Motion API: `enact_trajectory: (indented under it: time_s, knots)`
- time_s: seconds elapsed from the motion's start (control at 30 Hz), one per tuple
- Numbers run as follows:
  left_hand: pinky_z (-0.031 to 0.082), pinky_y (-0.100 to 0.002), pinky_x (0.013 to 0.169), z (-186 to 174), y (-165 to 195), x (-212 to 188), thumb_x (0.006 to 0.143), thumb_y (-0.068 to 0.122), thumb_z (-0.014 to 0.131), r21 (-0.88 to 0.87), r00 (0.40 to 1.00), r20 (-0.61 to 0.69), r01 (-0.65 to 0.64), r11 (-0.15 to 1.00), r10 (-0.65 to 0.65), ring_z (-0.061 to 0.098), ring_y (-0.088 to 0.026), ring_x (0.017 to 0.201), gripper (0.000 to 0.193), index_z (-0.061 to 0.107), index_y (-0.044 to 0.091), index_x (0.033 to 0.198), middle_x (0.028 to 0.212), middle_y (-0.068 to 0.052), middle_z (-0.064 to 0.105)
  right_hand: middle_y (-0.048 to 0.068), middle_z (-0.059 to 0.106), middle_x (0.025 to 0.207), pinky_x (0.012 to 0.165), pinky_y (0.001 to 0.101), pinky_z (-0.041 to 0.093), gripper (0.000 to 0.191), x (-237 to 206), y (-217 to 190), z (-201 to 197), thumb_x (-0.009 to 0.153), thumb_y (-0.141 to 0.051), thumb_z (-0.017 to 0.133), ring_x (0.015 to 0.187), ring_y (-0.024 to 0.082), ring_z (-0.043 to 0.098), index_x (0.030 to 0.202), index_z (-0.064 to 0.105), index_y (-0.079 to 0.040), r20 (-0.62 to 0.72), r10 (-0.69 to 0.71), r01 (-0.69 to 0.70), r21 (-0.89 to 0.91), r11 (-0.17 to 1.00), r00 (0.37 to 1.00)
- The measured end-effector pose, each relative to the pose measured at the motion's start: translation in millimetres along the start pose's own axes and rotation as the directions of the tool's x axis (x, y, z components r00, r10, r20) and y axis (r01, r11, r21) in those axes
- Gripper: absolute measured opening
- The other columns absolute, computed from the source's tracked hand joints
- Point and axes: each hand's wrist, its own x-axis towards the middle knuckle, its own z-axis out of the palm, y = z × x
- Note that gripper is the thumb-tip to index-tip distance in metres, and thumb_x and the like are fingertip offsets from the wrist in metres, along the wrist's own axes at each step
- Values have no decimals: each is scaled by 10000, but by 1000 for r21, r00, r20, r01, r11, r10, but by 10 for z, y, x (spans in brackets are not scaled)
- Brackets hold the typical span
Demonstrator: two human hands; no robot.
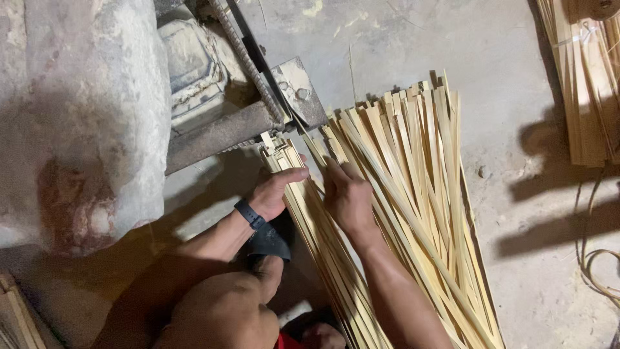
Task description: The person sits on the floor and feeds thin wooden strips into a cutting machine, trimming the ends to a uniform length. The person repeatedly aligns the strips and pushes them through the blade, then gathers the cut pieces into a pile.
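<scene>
A: Where are the hands?
B: The left hand (pixel 274 190) lies flat, fingers loose, steadying a narrow stack of bamboo strips (pixel 303 213) by the metal machine (pixel 258 110). The right hand (pixel 347 197) curls over the fanned pile of bamboo strips (pixel 413 174) on the concrete floor (pixel 516 129), seemingly picking one.

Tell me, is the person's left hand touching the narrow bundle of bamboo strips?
Touching. The head view shows the left hand with fingers laid across the narrow bundle of bamboo strips, no gap visible between them.

Bamboo strips (pixel 413 194) lie on the concrete floor (pixel 516 161)
</scene>
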Motion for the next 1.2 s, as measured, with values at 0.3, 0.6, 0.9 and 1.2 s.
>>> enact_trajectory:
  time_s: [0.3,0.6,0.9,1.2]
  knots:
    - [296,-451,1207,-180,-326,203,860,263,767,-82,999,-44,29,996,-33,501,-266,1327,397,719,28,1177,1347,-146,647,251,716,1099,587,318,656,502,328,-164,80,788,-56,787,700,258,732,1276,692,15,66,-20,18,43,999,998]
    - [393,-413,1149,66,-47,-1,799,290,802,-55,994,57,95,994,-91,557,-261,1294,500,705,29,1215,1330,-155,663,215,691,1120,619,356,638,323,-413,102,-387,943,-125,718,862,291,722,1246,704,-15,101,-123,112,111,988,987]
    - [464,-391,1089,51,41,-95,817,234,786,53,1000,-3,15,998,-14,632,-231,1211,430,732,-11,1166,1221,-137,734,116,747,834,386,234,533,222,-219,38,-52,1024,-18,641,554,116,649,1221,734,25,10,16,-17,65,998,1000]
    - [466,-412,1060,-239,-288,150,878,79,626,-67,1000,-6,-17,998,17,638,-237,1154,301,730,-35,1137,1204,-123,736,103,691,800,417,309,549,382,344,-378,103,917,-20,729,554,179,616,1297,695,7,22,15,-13,-85,996,1000]
